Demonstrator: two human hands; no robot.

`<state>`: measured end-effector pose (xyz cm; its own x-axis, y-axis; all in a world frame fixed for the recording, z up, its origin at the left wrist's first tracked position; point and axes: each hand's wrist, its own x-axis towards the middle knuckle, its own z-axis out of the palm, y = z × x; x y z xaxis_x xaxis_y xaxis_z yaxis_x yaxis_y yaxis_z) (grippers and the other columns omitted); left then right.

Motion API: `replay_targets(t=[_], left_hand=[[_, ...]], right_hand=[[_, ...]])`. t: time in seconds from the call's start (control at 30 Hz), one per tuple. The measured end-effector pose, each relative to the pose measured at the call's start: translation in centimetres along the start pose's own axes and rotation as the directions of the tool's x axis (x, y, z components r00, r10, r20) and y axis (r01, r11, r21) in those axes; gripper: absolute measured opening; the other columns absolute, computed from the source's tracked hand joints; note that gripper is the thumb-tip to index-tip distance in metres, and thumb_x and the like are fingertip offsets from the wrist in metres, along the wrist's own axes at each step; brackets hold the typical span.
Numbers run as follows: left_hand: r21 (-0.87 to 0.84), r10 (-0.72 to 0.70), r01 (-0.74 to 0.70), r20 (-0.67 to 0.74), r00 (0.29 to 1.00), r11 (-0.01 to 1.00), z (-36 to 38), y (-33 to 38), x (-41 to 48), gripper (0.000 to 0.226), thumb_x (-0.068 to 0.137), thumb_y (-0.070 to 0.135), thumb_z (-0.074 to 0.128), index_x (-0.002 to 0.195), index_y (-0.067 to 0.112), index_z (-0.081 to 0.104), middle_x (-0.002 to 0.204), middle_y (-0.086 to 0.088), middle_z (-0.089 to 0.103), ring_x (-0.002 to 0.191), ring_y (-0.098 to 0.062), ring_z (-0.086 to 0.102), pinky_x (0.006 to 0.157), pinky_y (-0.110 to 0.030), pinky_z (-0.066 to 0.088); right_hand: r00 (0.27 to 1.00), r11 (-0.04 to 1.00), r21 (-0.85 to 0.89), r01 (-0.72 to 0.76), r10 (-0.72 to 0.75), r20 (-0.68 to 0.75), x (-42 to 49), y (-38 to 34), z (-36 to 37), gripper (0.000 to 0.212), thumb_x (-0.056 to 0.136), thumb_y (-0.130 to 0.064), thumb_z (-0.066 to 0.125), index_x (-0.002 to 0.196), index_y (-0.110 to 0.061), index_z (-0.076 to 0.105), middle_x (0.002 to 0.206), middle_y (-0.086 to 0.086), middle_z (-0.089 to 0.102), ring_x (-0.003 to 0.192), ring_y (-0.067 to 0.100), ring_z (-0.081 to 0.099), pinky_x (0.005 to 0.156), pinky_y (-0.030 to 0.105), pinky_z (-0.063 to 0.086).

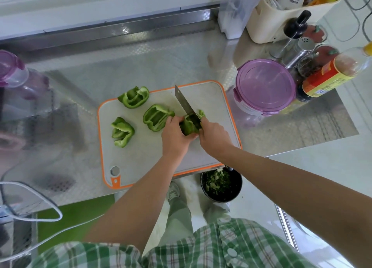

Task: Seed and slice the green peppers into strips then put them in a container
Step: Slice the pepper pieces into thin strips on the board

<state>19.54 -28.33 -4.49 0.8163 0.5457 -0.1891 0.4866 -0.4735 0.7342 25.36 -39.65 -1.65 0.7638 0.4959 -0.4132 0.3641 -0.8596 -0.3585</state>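
On the white cutting board with an orange rim (141,159) my left hand (175,136) holds down a green pepper piece (189,125). My right hand (214,138) grips the handle of a cleaver (184,100), whose blade rests on that piece. A thin cut strip (202,113) lies just right of the blade. Three seeded pepper pieces lie to the left: one at the board's top edge (134,97), one in the middle (156,117), one at the left (121,132). A round container with a purple lid (264,86) stands right of the board, shut.
A black bin with green scraps (221,184) sits on the floor below the board's near edge. Bottles, shakers and jars (306,52) crowd the back right of the steel counter (161,62). Another purple-lidded container (12,70) stands at far left. A white cable (40,203) loops at the lower left.
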Motion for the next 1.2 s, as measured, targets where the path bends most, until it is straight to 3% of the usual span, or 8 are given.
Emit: replay_targets(t=[0.2,0.4,0.53,0.73,0.87,1.07,1.2], left_hand=[[-0.063,-0.009,0.01,0.012,1.0,0.998,0.0,-0.5,0.0,0.06,0.066,0.027,0.089,0.116,0.01,0.061,0.105,-0.001,0.054,0.094,-0.019,0.056,0.081,-0.03,0.046],[-0.026,-0.004,0.005,0.013,1.0,1.0,0.0,-0.4,0.0,0.062,0.066,0.028,0.089,0.118,0.01,0.061,0.107,-0.004,0.055,0.093,-0.017,0.055,0.077,-0.021,0.037],[-0.035,-0.011,0.012,0.01,1.0,0.999,0.1,-0.3,0.0,0.06,0.066,0.026,0.089,0.116,0.01,0.061,0.106,-0.004,0.054,0.093,-0.019,0.057,0.079,-0.026,0.042],[-0.038,-0.011,0.011,0.013,1.0,0.999,0.0,-0.1,-0.1,0.057,0.067,0.024,0.088,0.115,0.01,0.061,0.103,0.001,0.051,0.09,-0.013,0.052,0.074,-0.019,0.034],[-0.026,0.0,0.001,0.018,1.0,1.0,0.0,0.1,-0.1,0.056,0.067,0.024,0.088,0.115,0.01,0.061,0.103,0.001,0.051,0.09,-0.015,0.052,0.075,-0.022,0.036],[-0.053,-0.012,0.013,0.024,1.0,0.999,0.0,-0.1,-0.3,0.056,0.067,0.025,0.088,0.115,0.012,0.061,0.102,0.0,0.052,0.087,-0.022,0.059,0.078,-0.036,0.05],[-0.071,-0.003,0.005,0.039,0.999,0.997,-0.5,-0.3,-0.5,0.055,0.071,0.024,0.086,0.118,0.011,0.06,0.106,-0.002,0.053,0.088,-0.014,0.053,0.071,-0.018,0.036]], right_hand=[[0.994,0.995,0.095,0.003,0.008,-0.108,0.4,0.9,0.0,0.025,0.097,-0.017,0.042,0.12,-0.007,0.043,0.088,0.02,0.06,0.08,0.04,0.057,0.059,0.037,0.036],[0.998,0.993,0.11,0.048,-0.042,-0.055,-0.3,1.1,-1.8,0.014,0.096,-0.019,0.043,0.106,-0.009,0.044,0.08,0.014,0.054,0.073,0.036,0.054,0.061,0.04,0.045],[1.0,0.994,0.1,0.031,-0.031,-0.003,-0.7,0.9,-1.5,0.014,0.096,-0.018,0.042,0.106,-0.009,0.045,0.082,0.014,0.054,0.071,0.033,0.052,0.059,0.036,0.04],[1.0,0.994,0.112,0.008,-0.009,0.013,-0.7,0.8,-1.3,0.008,0.096,-0.017,0.043,0.1,-0.011,0.044,0.079,0.012,0.052,0.069,0.03,0.051,0.057,0.034,0.038],[1.0,0.996,0.088,0.002,-0.003,0.014,-0.7,0.6,-1.1,0.006,0.096,-0.017,0.042,0.094,-0.012,0.04,0.077,0.011,0.05,0.068,0.03,0.05,0.057,0.033,0.036],[1.0,1.0,0.003,0.0,0.0,-0.01,-0.3,-0.1,-0.1,0.013,0.098,-0.016,0.04,0.106,-0.006,0.044,0.085,0.014,0.053,0.077,0.034,0.054,0.061,0.035,0.036],[0.998,0.999,0.05,-0.015,0.018,-0.056,0.8,-0.5,-0.1,0.028,0.098,-0.017,0.04,0.124,-0.007,0.043,0.096,0.019,0.06,0.087,0.04,0.058,0.064,0.037,0.038]])
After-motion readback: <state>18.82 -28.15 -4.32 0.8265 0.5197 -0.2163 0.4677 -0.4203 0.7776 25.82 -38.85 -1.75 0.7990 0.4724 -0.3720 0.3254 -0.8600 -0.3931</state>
